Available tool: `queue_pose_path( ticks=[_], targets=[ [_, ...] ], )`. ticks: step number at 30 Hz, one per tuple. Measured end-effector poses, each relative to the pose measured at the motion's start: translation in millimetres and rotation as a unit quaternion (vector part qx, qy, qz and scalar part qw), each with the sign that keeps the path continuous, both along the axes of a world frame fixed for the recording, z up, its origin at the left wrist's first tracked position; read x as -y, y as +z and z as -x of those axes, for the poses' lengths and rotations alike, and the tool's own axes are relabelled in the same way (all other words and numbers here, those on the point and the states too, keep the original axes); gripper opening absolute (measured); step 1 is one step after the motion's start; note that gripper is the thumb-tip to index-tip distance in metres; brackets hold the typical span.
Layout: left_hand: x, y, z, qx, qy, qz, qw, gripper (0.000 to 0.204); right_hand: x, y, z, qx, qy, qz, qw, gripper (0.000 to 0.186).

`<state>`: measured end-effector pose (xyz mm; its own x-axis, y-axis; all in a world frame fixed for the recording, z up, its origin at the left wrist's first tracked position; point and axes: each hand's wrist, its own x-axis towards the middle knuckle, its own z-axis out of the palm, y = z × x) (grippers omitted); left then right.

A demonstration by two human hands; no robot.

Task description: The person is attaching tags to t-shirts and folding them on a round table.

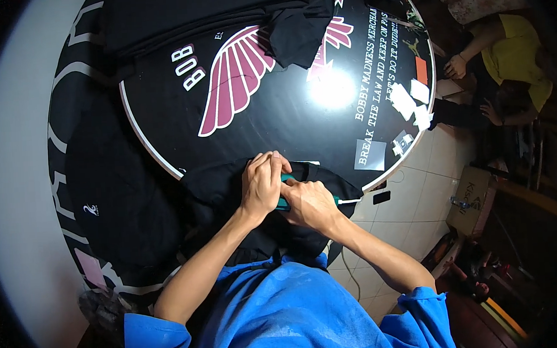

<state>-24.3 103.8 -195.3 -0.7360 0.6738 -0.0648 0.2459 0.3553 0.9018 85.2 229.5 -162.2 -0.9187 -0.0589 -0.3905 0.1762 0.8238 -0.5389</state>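
A black garment point(215, 178) lies bunched over the near edge of the round table, in front of my body. My right hand point(312, 204) is closed around a teal handheld tool point(283, 204), most of it hidden by the fingers. A white cord point(350, 201) comes out from the tool on the right side. Close against it, my left hand point(263, 184) is closed with its fingers bent down on the black cloth. The tool's working end is hidden between the two hands.
The glossy black table point(263, 124) carries a pile of black cloth point(218, 15) at its far side. White paper pieces point(405, 102) lie along its right edge. Black garments point(121, 203) lie at left. A phone point(381, 197) and cardboard box point(471, 200) are at right. Another person point(514, 57) sits beyond.
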Motion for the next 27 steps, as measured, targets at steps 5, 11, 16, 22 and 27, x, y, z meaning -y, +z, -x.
queue_pose_path(
  ticks=[5, 11, 16, 22, 27],
  targets=[
    [0.0, -1.6, 0.2, 0.006, -0.001, -0.001, 1.0, 0.049, -0.3, -0.3, -0.3, -0.011, -0.003, 0.009, 1.0, 0.04],
    [-0.6, -2.3, 2.6, 0.014, 0.0, 0.007, 1.0, 0.044, -1.2, -0.1, 1.5, 0.01, 0.005, 0.016, 1.0, 0.044],
    [-0.6, -0.4, 1.0, 0.0, -0.002, -0.009, 1.0, 0.041, -2.4, 6.0, 2.9, 0.042, -0.001, 0.02, 0.999, 0.047],
    [-2.2, 1.5, 0.4, 0.011, -0.005, -0.003, 1.0, 0.039, -3.9, 2.8, 3.4, 0.012, -0.004, 0.025, 1.0, 0.044],
    [-1.6, -2.3, 1.9, -0.061, -0.023, -0.017, 0.998, 0.035, -3.2, 5.5, 5.2, 0.036, -0.011, 0.02, 0.999, 0.034]
  ],
)
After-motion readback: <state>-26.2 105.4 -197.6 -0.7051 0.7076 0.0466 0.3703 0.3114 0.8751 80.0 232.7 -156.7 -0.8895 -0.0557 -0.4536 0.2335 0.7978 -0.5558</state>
